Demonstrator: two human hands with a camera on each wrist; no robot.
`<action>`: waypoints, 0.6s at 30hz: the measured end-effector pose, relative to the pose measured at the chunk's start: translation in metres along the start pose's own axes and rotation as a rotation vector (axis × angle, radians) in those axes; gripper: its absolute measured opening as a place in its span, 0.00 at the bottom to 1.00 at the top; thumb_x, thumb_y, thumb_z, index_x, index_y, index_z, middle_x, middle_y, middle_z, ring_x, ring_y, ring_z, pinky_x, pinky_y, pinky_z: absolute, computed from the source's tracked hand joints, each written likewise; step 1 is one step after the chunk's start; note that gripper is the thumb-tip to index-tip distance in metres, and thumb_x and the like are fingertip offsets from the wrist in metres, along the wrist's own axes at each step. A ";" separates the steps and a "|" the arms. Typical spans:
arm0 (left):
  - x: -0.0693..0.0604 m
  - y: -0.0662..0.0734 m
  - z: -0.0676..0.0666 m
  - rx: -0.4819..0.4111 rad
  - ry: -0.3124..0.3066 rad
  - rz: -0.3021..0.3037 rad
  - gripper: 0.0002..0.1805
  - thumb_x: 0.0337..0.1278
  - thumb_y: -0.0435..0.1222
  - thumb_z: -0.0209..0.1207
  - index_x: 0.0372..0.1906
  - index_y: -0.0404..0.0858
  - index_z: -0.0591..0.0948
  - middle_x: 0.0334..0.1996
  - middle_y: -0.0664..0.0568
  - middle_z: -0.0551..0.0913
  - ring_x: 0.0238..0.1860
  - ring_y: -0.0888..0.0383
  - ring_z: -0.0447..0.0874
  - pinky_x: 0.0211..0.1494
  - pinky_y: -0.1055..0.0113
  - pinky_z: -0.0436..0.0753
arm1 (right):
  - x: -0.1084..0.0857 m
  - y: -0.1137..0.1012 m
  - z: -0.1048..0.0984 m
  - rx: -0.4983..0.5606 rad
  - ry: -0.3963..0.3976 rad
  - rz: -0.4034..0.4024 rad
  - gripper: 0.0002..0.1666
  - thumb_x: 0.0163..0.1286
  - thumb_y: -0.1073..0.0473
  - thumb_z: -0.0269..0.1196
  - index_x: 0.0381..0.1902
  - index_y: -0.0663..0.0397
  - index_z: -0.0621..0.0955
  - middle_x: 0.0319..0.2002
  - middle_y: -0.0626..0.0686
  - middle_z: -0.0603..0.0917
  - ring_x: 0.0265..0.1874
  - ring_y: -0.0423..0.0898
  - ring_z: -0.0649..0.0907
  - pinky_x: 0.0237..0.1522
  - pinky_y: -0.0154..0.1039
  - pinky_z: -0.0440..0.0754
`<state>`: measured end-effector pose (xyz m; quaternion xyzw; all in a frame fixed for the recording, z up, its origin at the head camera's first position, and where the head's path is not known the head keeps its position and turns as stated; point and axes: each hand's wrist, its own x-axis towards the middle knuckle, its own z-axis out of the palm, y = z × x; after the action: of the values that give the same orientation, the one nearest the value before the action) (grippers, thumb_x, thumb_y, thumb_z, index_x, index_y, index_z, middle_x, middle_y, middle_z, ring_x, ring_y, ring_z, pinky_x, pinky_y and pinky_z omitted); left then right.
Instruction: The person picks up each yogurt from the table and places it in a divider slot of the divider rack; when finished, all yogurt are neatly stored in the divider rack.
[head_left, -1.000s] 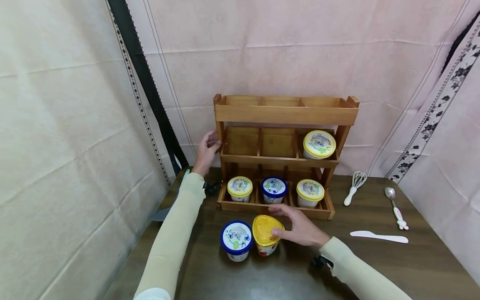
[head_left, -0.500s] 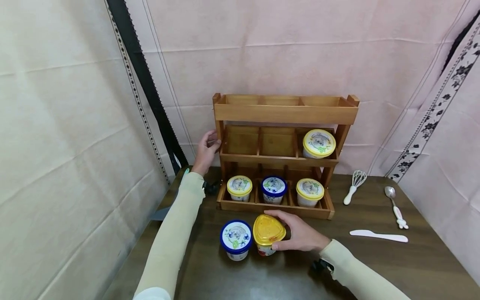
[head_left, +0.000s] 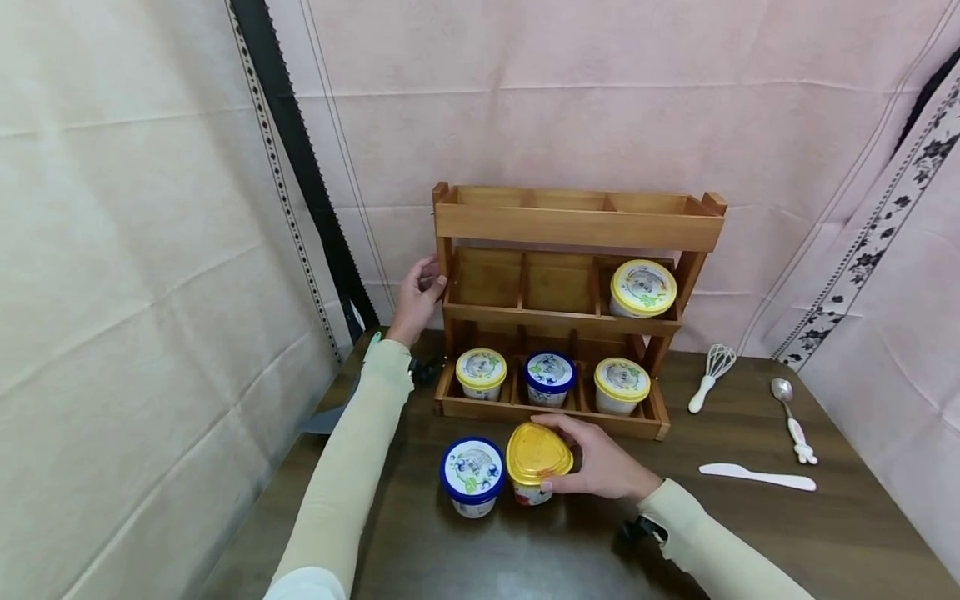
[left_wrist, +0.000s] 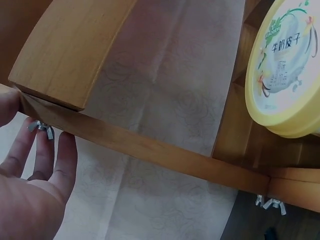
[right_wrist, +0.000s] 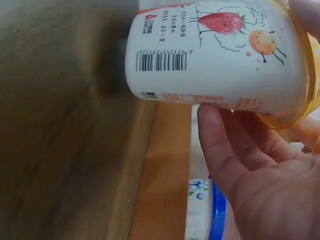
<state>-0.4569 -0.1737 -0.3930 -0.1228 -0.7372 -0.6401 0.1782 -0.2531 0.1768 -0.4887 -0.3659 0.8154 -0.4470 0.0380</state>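
With my left hand [head_left: 415, 302] I hold the left upright of a three-tier wooden rack [head_left: 577, 223]. In the left wrist view the thumb of that hand [left_wrist: 37, 195] lies on one side of the post and the fingers on the other, near a wing nut [left_wrist: 42, 128]. My right hand [head_left: 600, 462] grips a yogurt cup [head_left: 537, 454] with a yellow, rounded-triangle lid, in front of the rack. A strawberry and a barcode show on the cup in the right wrist view; whether its base touches the table is hard to tell. A blue-lidded cup [head_left: 472, 471] stands close on its left.
The bottom tier holds two yellow-lidded tubs, left [head_left: 482, 372] and right [head_left: 622, 385], around a blue-lidded one [head_left: 550, 377]. Another yellow-lidded tub [head_left: 643, 288] sits in the middle tier's right compartment. A whisk [head_left: 712, 377], spoon [head_left: 792, 421] and white knife [head_left: 757, 477] lie at right.
My right thumb has come off the yellow lid and down to the cup's near side, with the fingers round its far side. The left hand stays on the rack. The head view has shifted slightly.
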 end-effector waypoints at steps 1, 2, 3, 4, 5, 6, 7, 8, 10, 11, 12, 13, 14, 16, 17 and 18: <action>0.000 0.000 0.000 0.005 -0.001 0.005 0.25 0.78 0.42 0.59 0.75 0.52 0.74 0.68 0.47 0.77 0.66 0.48 0.78 0.69 0.48 0.82 | 0.000 -0.001 -0.002 0.009 0.004 0.005 0.52 0.58 0.47 0.82 0.77 0.47 0.71 0.65 0.41 0.82 0.59 0.42 0.84 0.64 0.39 0.82; 0.000 -0.001 0.001 0.011 0.000 0.009 0.25 0.78 0.42 0.59 0.75 0.52 0.74 0.67 0.47 0.78 0.66 0.48 0.78 0.69 0.48 0.82 | 0.000 -0.003 -0.004 0.021 0.008 0.009 0.52 0.59 0.48 0.82 0.77 0.48 0.71 0.64 0.41 0.82 0.58 0.43 0.84 0.63 0.39 0.83; 0.000 -0.001 0.002 0.015 0.001 0.012 0.25 0.78 0.42 0.59 0.75 0.52 0.74 0.67 0.47 0.78 0.66 0.48 0.78 0.69 0.48 0.82 | 0.000 -0.004 -0.006 0.032 0.011 0.011 0.51 0.59 0.49 0.82 0.77 0.48 0.71 0.64 0.42 0.83 0.59 0.43 0.84 0.63 0.40 0.83; 0.000 -0.001 0.002 0.017 0.002 0.015 0.25 0.78 0.42 0.59 0.75 0.52 0.74 0.67 0.47 0.78 0.66 0.48 0.78 0.69 0.48 0.82 | 0.000 -0.005 -0.008 0.044 0.015 0.017 0.51 0.60 0.49 0.81 0.77 0.47 0.71 0.65 0.43 0.82 0.59 0.44 0.84 0.63 0.39 0.83; 0.000 -0.002 0.003 0.020 0.002 0.016 0.25 0.78 0.42 0.59 0.75 0.53 0.74 0.67 0.47 0.78 0.66 0.48 0.78 0.69 0.48 0.82 | 0.000 -0.007 -0.010 0.055 0.020 0.016 0.51 0.60 0.50 0.81 0.77 0.46 0.70 0.65 0.43 0.82 0.58 0.44 0.84 0.62 0.39 0.83; -0.001 -0.002 0.004 0.024 0.003 0.016 0.25 0.78 0.43 0.59 0.75 0.53 0.74 0.67 0.48 0.78 0.66 0.48 0.78 0.69 0.49 0.82 | 0.000 -0.008 -0.012 0.065 0.025 0.012 0.51 0.61 0.51 0.81 0.78 0.45 0.70 0.65 0.44 0.82 0.58 0.45 0.84 0.62 0.39 0.84; -0.001 -0.002 0.004 0.027 0.002 0.015 0.25 0.78 0.43 0.59 0.75 0.53 0.74 0.67 0.48 0.78 0.66 0.48 0.78 0.70 0.49 0.81 | 0.001 -0.009 -0.015 0.074 0.032 0.011 0.50 0.61 0.52 0.81 0.78 0.45 0.70 0.65 0.45 0.82 0.58 0.45 0.84 0.61 0.39 0.84; -0.001 -0.003 0.005 0.022 0.002 0.016 0.25 0.78 0.43 0.59 0.75 0.53 0.73 0.67 0.47 0.78 0.67 0.47 0.78 0.70 0.49 0.81 | 0.001 -0.010 -0.018 0.080 0.040 0.006 0.50 0.61 0.53 0.81 0.78 0.43 0.69 0.65 0.46 0.82 0.58 0.46 0.84 0.61 0.39 0.84; -0.001 -0.003 0.005 0.010 0.005 0.019 0.25 0.79 0.42 0.59 0.76 0.52 0.73 0.67 0.46 0.77 0.67 0.47 0.77 0.71 0.48 0.80 | 0.003 -0.014 -0.024 0.088 0.055 0.003 0.50 0.61 0.54 0.80 0.78 0.41 0.69 0.66 0.47 0.81 0.59 0.46 0.84 0.60 0.38 0.85; -0.002 -0.004 0.006 0.009 0.009 0.019 0.25 0.79 0.41 0.59 0.76 0.52 0.73 0.67 0.46 0.77 0.67 0.46 0.77 0.71 0.48 0.79 | 0.004 -0.016 -0.028 0.091 0.061 -0.002 0.50 0.62 0.54 0.80 0.78 0.40 0.69 0.66 0.48 0.81 0.59 0.47 0.84 0.60 0.39 0.85; -0.002 -0.004 0.005 0.005 0.013 0.019 0.25 0.79 0.41 0.59 0.76 0.51 0.73 0.67 0.45 0.77 0.67 0.46 0.77 0.71 0.48 0.79 | 0.005 -0.018 -0.031 0.094 0.068 0.000 0.50 0.62 0.54 0.80 0.78 0.39 0.68 0.66 0.49 0.81 0.58 0.47 0.84 0.59 0.39 0.86; -0.003 -0.005 0.005 0.001 0.015 0.020 0.25 0.79 0.40 0.58 0.76 0.51 0.73 0.67 0.45 0.78 0.67 0.46 0.77 0.71 0.47 0.79 | 0.006 -0.020 -0.034 0.091 0.078 0.003 0.50 0.62 0.54 0.80 0.78 0.39 0.68 0.66 0.49 0.81 0.58 0.47 0.84 0.59 0.38 0.86; -0.003 -0.005 0.005 -0.001 0.019 0.019 0.25 0.79 0.40 0.58 0.76 0.51 0.73 0.67 0.45 0.78 0.67 0.46 0.77 0.71 0.47 0.79 | 0.007 -0.022 -0.037 0.089 0.087 0.002 0.50 0.62 0.54 0.80 0.78 0.39 0.68 0.66 0.49 0.81 0.58 0.48 0.84 0.59 0.38 0.86; -0.004 -0.004 0.005 0.004 0.022 0.016 0.25 0.80 0.40 0.58 0.76 0.52 0.73 0.67 0.45 0.77 0.67 0.46 0.77 0.71 0.48 0.79 | 0.010 -0.025 -0.043 0.091 0.105 0.005 0.50 0.62 0.54 0.80 0.78 0.39 0.68 0.65 0.50 0.80 0.57 0.48 0.84 0.58 0.38 0.87; -0.004 -0.003 0.005 0.006 0.020 0.016 0.25 0.80 0.40 0.58 0.76 0.52 0.73 0.68 0.45 0.77 0.67 0.47 0.77 0.71 0.48 0.79 | 0.012 -0.026 -0.046 0.089 0.113 0.003 0.50 0.62 0.55 0.80 0.78 0.39 0.68 0.65 0.51 0.80 0.57 0.48 0.84 0.57 0.38 0.87; -0.004 -0.003 0.005 0.005 0.018 0.016 0.25 0.80 0.40 0.58 0.76 0.53 0.73 0.68 0.45 0.77 0.67 0.47 0.77 0.71 0.48 0.79 | 0.013 -0.028 -0.049 0.086 0.122 0.004 0.50 0.62 0.55 0.80 0.78 0.39 0.68 0.65 0.51 0.80 0.56 0.48 0.85 0.57 0.37 0.87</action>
<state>-0.4551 -0.1691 -0.3979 -0.1224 -0.7362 -0.6377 0.1905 -0.2664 0.1935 -0.4349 -0.3345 0.7969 -0.5031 0.0050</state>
